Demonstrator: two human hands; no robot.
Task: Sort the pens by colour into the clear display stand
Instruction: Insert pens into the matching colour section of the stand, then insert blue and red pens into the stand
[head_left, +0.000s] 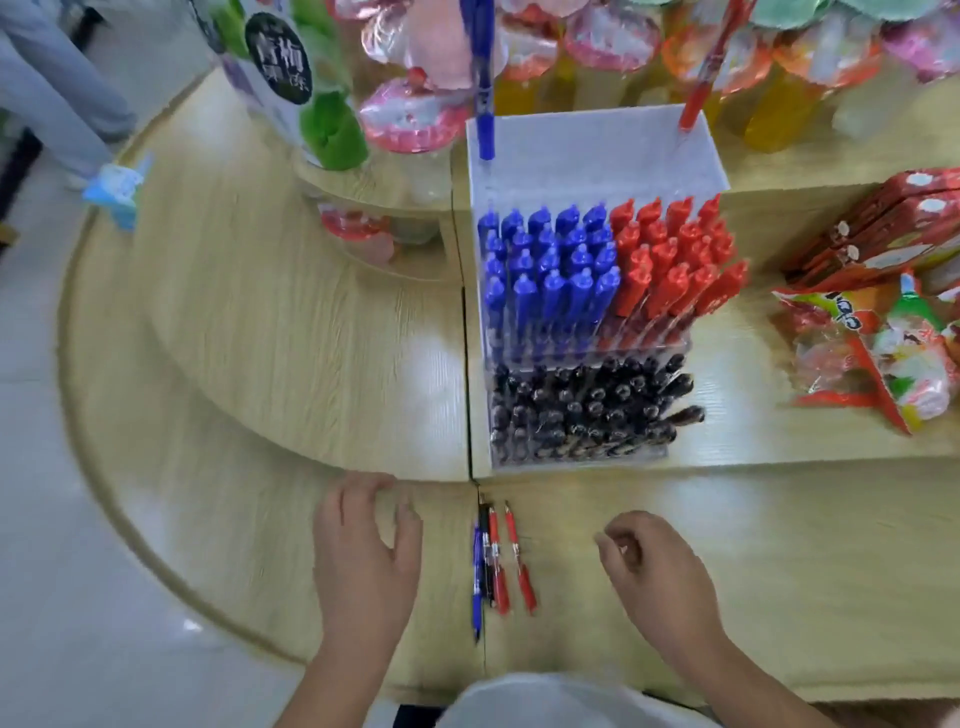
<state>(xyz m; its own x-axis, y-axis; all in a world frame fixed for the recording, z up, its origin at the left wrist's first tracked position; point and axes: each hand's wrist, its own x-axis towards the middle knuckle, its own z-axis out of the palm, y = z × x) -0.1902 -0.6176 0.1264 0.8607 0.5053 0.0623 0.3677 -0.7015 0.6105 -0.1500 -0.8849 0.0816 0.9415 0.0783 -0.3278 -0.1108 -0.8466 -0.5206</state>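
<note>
Lying side by side on the near ledge of the wooden shelf (779, 571), four loose pens (493, 566) are between the two hands: one blue at the left, one black beside it, then two red. The left hand (363, 551) is just left of them, palm down, fingers loosely bent, holding nothing. The right hand (660, 577) is a little more apart on the right, fingers slackly curled, nothing seen in it. Beyond the pens, on the higher step, stands the clear display stand (597, 156), with blue pens (550, 270) far left, red pens (675, 260) far right and black pens (587, 405) nearest. Snack packets (883, 353) lie at its right.
</note>
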